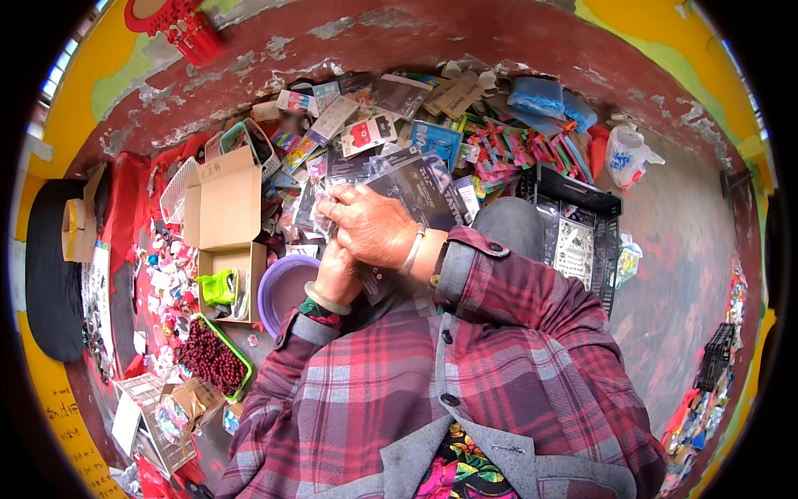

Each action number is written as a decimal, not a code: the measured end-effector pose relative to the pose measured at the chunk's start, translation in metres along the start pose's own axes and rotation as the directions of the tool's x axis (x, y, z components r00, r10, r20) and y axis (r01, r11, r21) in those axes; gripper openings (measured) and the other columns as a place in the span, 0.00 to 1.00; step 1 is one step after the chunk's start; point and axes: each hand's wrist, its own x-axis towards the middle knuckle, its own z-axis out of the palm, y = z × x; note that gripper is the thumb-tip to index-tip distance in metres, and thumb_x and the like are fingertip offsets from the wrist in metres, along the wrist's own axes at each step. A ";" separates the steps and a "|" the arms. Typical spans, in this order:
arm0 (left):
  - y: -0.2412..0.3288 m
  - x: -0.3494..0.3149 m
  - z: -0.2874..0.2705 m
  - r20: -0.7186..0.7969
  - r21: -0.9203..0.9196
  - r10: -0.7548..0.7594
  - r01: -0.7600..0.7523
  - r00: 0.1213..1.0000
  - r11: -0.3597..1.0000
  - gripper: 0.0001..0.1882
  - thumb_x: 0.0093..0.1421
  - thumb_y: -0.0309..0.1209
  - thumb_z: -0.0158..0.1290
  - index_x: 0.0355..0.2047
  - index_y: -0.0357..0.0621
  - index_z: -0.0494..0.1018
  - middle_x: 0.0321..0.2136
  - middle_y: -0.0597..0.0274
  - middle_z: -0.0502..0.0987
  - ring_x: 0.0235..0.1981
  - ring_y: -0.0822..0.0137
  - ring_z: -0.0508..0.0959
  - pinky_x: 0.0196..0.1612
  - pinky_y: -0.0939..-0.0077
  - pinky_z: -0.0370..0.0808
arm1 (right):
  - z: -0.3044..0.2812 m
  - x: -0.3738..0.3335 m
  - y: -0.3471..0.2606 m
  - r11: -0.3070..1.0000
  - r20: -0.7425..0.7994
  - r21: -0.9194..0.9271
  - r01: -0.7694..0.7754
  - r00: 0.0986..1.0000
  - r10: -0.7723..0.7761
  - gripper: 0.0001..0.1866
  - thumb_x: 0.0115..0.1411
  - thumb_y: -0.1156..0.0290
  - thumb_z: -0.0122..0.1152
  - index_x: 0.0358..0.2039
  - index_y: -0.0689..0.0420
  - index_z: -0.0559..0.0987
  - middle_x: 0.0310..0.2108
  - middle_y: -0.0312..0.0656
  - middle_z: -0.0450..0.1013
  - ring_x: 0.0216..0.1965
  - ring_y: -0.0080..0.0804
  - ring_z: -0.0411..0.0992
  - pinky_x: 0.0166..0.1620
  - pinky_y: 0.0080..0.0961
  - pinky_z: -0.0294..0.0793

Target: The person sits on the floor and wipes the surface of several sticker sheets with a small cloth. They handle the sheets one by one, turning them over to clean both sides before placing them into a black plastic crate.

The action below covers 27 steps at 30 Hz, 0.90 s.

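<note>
Here, fingers (339, 197) of the right hand (374, 223) pinch clear plastic (319, 176); for the left hand (337, 274) I cannot tell.

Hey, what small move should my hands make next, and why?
Perhaps ease your right hand slightly off your left hand: the two overlap above the pile, and the left fingertips are hidden. A dark, flat, rectangular package with pale print lies right beside them. I can't tell what the left hand holds, if anything.

Packages (368, 134) heaped before the far wall (465, 37), box (223, 204) placed left, basin (281, 293) set just right of it, tray (236, 348) laid near left, crate (586, 185) set right, bag (629, 152) placed far right.
</note>
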 end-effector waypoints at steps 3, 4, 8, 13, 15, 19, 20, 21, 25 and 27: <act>-0.001 -0.001 0.000 -0.005 0.044 -0.002 0.003 1.000 0.999 0.19 0.62 0.27 0.46 0.54 0.44 0.63 0.47 0.61 0.72 0.48 0.64 0.73 0.50 0.68 0.71 | -0.015 0.004 0.005 0.998 0.091 -0.019 -0.061 0.994 0.063 0.21 0.48 0.70 0.55 0.45 0.52 0.75 0.42 0.44 0.70 0.42 0.46 0.71 0.45 0.38 0.74; -0.001 0.000 0.000 -0.007 0.049 -0.006 0.007 1.000 0.999 0.19 0.62 0.25 0.47 0.54 0.44 0.64 0.46 0.61 0.72 0.47 0.64 0.74 0.49 0.68 0.72 | -0.020 0.005 0.008 0.996 0.122 -0.041 -0.081 0.989 0.085 0.21 0.48 0.70 0.55 0.45 0.52 0.75 0.42 0.45 0.70 0.42 0.46 0.71 0.45 0.39 0.74; -0.002 -0.001 0.000 0.063 -0.010 -0.022 0.023 0.998 1.000 0.20 0.61 0.19 0.45 0.54 0.43 0.63 0.47 0.63 0.71 0.47 0.68 0.73 0.51 0.72 0.71 | -0.037 0.006 0.030 0.979 0.237 -0.059 -0.194 0.950 0.203 0.19 0.47 0.71 0.51 0.43 0.55 0.76 0.36 0.48 0.71 0.40 0.49 0.71 0.45 0.41 0.72; -0.007 -0.004 -0.011 0.033 0.039 -0.037 0.035 0.999 0.999 0.18 0.61 0.20 0.45 0.52 0.40 0.65 0.42 0.65 0.73 0.44 0.71 0.73 0.48 0.74 0.72 | -0.042 0.006 0.053 0.970 0.275 0.160 -0.185 0.952 0.136 0.18 0.49 0.68 0.52 0.41 0.60 0.77 0.37 0.52 0.75 0.41 0.47 0.73 0.46 0.36 0.72; -0.003 -0.005 -0.005 0.014 0.053 -0.060 0.059 0.998 0.997 0.17 0.61 0.21 0.45 0.52 0.40 0.66 0.41 0.66 0.73 0.42 0.72 0.73 0.46 0.76 0.72 | -0.042 0.008 0.072 0.793 0.322 0.493 -0.359 0.922 0.217 0.16 0.52 0.71 0.51 0.41 0.62 0.77 0.33 0.42 0.77 0.33 0.31 0.74 0.39 0.26 0.73; 0.008 -0.010 0.008 0.021 -0.015 -0.127 0.128 0.992 0.992 0.16 0.62 0.23 0.46 0.52 0.40 0.66 0.41 0.66 0.73 0.41 0.73 0.73 0.46 0.77 0.71 | -0.070 0.017 0.076 0.205 0.419 0.835 -0.510 0.833 0.362 0.17 0.54 0.76 0.50 0.44 0.63 0.76 0.33 0.35 0.75 0.30 0.16 0.70 0.33 0.15 0.70; 0.009 -0.011 0.006 0.016 -0.007 -0.133 0.133 0.991 0.991 0.16 0.62 0.23 0.46 0.52 0.40 0.66 0.41 0.66 0.74 0.41 0.73 0.73 0.46 0.77 0.71 | -0.076 0.018 0.075 0.255 0.394 0.830 -0.496 0.845 0.361 0.18 0.54 0.76 0.50 0.46 0.64 0.75 0.35 0.35 0.75 0.31 0.16 0.71 0.35 0.15 0.70; 0.010 -0.010 0.004 0.013 0.005 -0.140 0.140 0.990 0.990 0.16 0.63 0.23 0.46 0.52 0.40 0.66 0.41 0.65 0.74 0.41 0.72 0.73 0.46 0.78 0.71 | -0.077 0.018 0.077 0.384 0.394 0.779 -0.496 0.863 0.315 0.20 0.54 0.75 0.50 0.48 0.64 0.74 0.40 0.37 0.75 0.37 0.18 0.71 0.42 0.15 0.70; 0.006 -0.006 -0.001 0.052 0.043 -0.097 0.095 0.994 0.995 0.17 0.63 0.23 0.46 0.53 0.39 0.66 0.43 0.64 0.74 0.43 0.72 0.74 0.46 0.78 0.71 | -0.066 0.015 0.053 0.662 0.459 0.607 -0.440 0.874 0.160 0.26 0.51 0.70 0.53 0.51 0.66 0.72 0.41 0.43 0.76 0.39 0.25 0.72 0.43 0.22 0.71; 0.006 -0.006 0.003 0.062 0.040 -0.044 0.042 0.997 0.998 0.17 0.63 0.23 0.46 0.52 0.38 0.67 0.43 0.64 0.74 0.43 0.73 0.74 0.46 0.78 0.71 | -0.061 0.014 0.047 0.778 0.522 0.503 -0.378 0.850 0.076 0.24 0.51 0.66 0.56 0.48 0.61 0.75 0.40 0.47 0.77 0.40 0.34 0.75 0.45 0.28 0.72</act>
